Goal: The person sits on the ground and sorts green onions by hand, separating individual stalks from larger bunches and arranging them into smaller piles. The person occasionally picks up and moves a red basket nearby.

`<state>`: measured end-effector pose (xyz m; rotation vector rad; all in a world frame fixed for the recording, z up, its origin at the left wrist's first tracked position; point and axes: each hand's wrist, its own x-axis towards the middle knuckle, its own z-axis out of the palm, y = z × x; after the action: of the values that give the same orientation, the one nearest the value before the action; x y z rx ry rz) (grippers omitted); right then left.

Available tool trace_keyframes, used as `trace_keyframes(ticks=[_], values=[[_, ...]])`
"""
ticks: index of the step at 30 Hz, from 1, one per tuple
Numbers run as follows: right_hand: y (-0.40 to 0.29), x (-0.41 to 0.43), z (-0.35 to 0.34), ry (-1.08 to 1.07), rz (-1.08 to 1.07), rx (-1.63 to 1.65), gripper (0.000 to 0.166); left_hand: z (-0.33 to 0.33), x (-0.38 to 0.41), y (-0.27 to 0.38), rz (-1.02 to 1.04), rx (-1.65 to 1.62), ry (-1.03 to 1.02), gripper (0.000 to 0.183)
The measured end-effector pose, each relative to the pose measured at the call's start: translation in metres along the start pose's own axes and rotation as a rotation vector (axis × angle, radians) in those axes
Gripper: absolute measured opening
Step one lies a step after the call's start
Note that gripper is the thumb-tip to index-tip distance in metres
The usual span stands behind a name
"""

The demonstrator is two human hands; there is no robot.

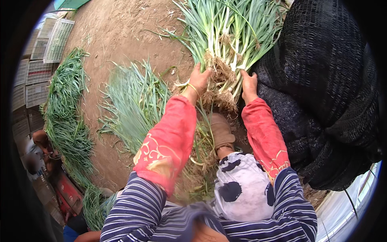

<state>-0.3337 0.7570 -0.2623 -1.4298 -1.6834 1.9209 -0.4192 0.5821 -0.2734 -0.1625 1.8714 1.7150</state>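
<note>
A large heap of leek-like green plants (229,33) with white stems and brown roots lies on the soil at the top centre, its roots towards me. My left hand (199,79) is against the left side of the root ends, a yellow band around its wrist. On the right side, my right hand (249,84) touches the white stems, thumb near them. Whether either hand grips any stems I cannot tell. A second pile of the plants (136,103) lies left of my left forearm. My brown shoe (222,130) stands just below the roots.
Bunched black shade netting (320,78) rises close on the right. A long row of green plants (68,112) runs along the left, beside stacked plastic crates (57,40). Other people (39,154) are at the lower left, near a red object (68,193). Bare soil (121,33) lies between the piles.
</note>
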Motion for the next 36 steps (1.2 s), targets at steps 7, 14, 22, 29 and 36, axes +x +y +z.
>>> trace_keyframes(ticks=[7,14,22,29,36], values=[[-0.089,-0.005,0.038,0.069,-0.717,-0.598,0.063,-0.062,-0.093,-0.041,0.111,-0.001,0.374,0.067],[-0.118,0.156,0.039,0.112,-0.657,-0.991,0.074,-0.069,-0.152,-0.083,0.116,-0.125,0.344,0.057],[-0.079,0.049,0.120,0.055,-0.818,-1.332,0.100,-0.064,-0.142,-0.100,-0.018,-0.154,0.288,0.055],[-0.032,0.022,0.109,-0.356,-0.896,-1.257,0.084,-0.018,-0.168,-0.114,-0.376,-0.152,0.155,0.067],[-0.030,0.011,0.057,-0.218,-0.995,-0.907,0.083,-0.048,-0.195,-0.066,-0.457,-0.594,-0.320,0.025]])
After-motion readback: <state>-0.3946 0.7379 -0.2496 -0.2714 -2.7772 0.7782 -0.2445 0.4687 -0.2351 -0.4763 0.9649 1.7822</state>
